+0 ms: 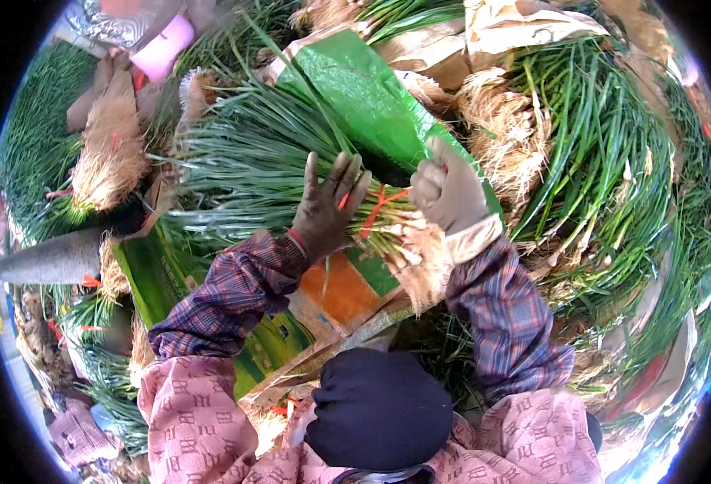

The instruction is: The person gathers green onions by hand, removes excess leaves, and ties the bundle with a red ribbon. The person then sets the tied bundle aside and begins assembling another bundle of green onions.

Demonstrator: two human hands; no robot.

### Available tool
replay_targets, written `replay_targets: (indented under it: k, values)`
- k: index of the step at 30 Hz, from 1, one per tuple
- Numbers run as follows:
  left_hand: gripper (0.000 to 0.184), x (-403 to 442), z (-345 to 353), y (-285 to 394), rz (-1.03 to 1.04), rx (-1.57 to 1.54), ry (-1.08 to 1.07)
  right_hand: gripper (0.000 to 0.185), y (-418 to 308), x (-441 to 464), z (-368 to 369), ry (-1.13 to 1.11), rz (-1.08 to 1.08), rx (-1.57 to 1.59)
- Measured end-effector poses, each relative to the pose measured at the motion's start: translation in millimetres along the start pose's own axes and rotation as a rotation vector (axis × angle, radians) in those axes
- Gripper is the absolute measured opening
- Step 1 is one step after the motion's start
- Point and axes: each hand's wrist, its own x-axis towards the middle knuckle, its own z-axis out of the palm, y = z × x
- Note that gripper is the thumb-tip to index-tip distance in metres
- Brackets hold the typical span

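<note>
A bundle of spring onions (pixel 266 153) lies across the middle, its long green leaves to the left and its pale roots (pixel 424 270) to the lower right. Around the stems runs a red tie (pixel 374 211), crossed near the bulbs. My left hand (pixel 329 206), in a dark glove, rests on the stems just left of the tie with its fingers stretched out. A bit of red shows between those fingers. My right hand (pixel 450 189), also gloved, is closed above the root end. One end of the tie reaches its edge; what the fingers hold is hidden.
Under the bundle lie a green plastic sheet (pixel 363 81) and a printed sack (pixel 343 290). More spring onions (pixel 605 153) are heaped at the right. A rooted bundle (pixel 112 153) and a grey curved object (pixel 53 258) lie at the left. Brown paper (pixel 525 28) is at the top.
</note>
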Motion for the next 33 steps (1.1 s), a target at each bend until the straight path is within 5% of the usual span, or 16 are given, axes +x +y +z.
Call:
replay_targets:
  k: [3, 5, 8, 9, 11, 13, 14, 16, 17, 19, 21, 22, 24, 28, 30, 33]
  values:
    - [0.107, 41.6, 8.4, 1.4, 0.035, 0.212, -0.064, 0.023, -31.8, 27.6, -5.5, 0.004, -0.086, -0.111]
    - [0.104, 69.7, 12.6, -3.8, 0.078, 0.327, -0.223, 0.019, -12.3, 53.9, -4.7, -0.348, -0.145, -0.178]
    - [0.090, 89.2, 33.3, -22.4, 0.169, 0.294, -0.319, 0.024, 138.8, 29.5, 19.8, 0.069, -0.331, -0.875]
    - [0.088, 92.9, 39.0, -27.8, 0.183, 0.324, -0.343, 0.028, 178.0, 12.1, 11.7, 0.207, -0.304, -0.890]
    - [0.090, 89.8, 36.0, -28.1, 0.246, 0.245, -0.280, 0.026, 185.5, -13.0, -28.3, 0.189, -0.237, -0.445]
    - [0.091, 94.1, 21.3, -23.2, 0.199, 0.149, -0.374, 0.028, 149.5, -39.7, -36.2, 0.128, -0.212, -0.295]
    - [0.085, 95.6, 13.1, -21.2, 0.216, 0.153, -0.363, 0.028, 133.3, -34.7, -31.7, 0.135, -0.549, -0.501]
    - [0.080, 91.7, -16.2, -15.8, 0.207, 0.126, -0.475, 0.030, 64.7, -39.6, -14.5, 0.036, -0.598, -0.429]
    - [0.077, 88.4, -29.2, -11.8, 0.203, 0.106, -0.530, 0.029, 9.4, -60.7, -1.0, -0.070, -0.312, -0.168]
    - [0.085, 81.0, -70.9, -4.1, 0.196, 0.102, -0.708, 0.027, -32.0, -66.8, 9.0, -0.082, -0.255, -0.014]
    - [0.102, 71.0, -84.9, -16.4, 0.214, -0.318, -0.821, 0.025, -48.3, -51.3, 3.7, -0.151, -0.303, -0.060]
    - [0.107, 65.2, -97.4, -12.7, 0.131, -0.247, -0.850, 0.041, -51.9, -43.4, 13.6, -0.013, -0.248, -0.165]
    - [0.116, 58.5, -118.8, -0.7, -0.036, -0.105, -0.901, 0.032, -35.1, 29.1, -24.5, -0.182, -0.200, -0.129]
    - [0.105, 2.7, -65.4, 70.2, -0.321, 0.129, -0.490, 0.013, 12.5, 43.6, 27.5, 0.067, -0.082, -0.177]
    - [0.099, -13.0, 18.0, 89.5, -0.424, 0.255, -0.341, 0.008, 19.8, 69.7, 27.0, 0.067, -0.022, -0.082]
    - [0.097, 9.3, 13.9, 94.8, -0.467, 0.272, -0.372, 0.008, 33.0, 59.6, 38.4, -0.029, -0.002, -0.159]
